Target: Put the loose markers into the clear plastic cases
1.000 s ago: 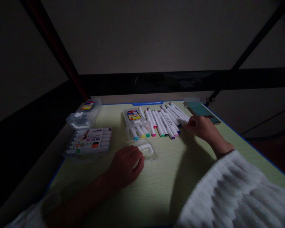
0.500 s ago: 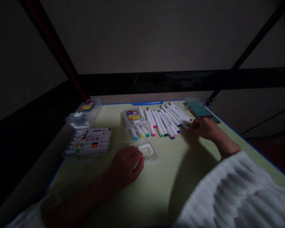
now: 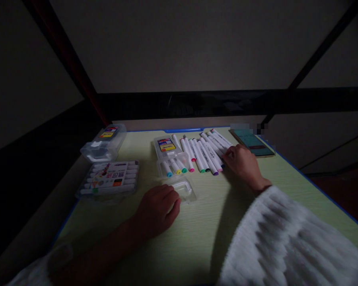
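Note:
A row of white markers (image 3: 201, 153) with coloured caps lies on a pale green table (image 3: 203, 234). My right hand (image 3: 241, 165) rests against the right end of that row, fingers curled onto the outermost markers. A clear open marker case (image 3: 168, 157) with a few markers in it stands left of the row. Its clear lid (image 3: 183, 188) lies in front of it. My left hand (image 3: 158, 208) lies loosely curled on the table, touching that lid's near edge and holding nothing I can make out.
A closed clear case of markers (image 3: 110, 178) and another clear case (image 3: 104, 143) behind it sit at the table's left edge. A phone (image 3: 252, 143) with a lit screen lies at the far right corner. Dark metal bars (image 3: 226, 101) cross behind the table.
My right hand slid left from the phone's side onto the right end of the marker row. The left hand has stayed put.

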The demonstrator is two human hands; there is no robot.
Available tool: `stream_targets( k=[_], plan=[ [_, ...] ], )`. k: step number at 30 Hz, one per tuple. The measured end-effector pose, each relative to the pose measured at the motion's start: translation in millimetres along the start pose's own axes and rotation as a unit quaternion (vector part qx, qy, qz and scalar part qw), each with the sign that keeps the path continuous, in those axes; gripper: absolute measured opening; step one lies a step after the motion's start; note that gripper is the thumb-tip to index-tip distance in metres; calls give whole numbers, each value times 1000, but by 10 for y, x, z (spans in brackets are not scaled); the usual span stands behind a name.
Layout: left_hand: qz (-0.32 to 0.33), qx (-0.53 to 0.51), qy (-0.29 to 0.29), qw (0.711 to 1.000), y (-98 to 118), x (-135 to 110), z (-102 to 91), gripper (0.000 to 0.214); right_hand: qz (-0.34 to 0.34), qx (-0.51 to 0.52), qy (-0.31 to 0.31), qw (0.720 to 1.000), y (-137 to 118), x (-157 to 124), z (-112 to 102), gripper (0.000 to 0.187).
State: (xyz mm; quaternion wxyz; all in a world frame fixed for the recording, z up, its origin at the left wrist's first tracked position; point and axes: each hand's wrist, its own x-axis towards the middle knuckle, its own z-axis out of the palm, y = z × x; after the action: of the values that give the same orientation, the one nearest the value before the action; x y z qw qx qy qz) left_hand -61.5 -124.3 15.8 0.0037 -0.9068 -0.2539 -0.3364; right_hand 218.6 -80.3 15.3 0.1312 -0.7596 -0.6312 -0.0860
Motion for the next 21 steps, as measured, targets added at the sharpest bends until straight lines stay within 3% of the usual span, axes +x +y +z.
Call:
stream_targets(
  k=[21],
  plan=[
    [-7, -7, -14, 1000, 12, -4, 4, 18, 34, -39, -42, 998, -100, 2, 42, 26]
  ],
)
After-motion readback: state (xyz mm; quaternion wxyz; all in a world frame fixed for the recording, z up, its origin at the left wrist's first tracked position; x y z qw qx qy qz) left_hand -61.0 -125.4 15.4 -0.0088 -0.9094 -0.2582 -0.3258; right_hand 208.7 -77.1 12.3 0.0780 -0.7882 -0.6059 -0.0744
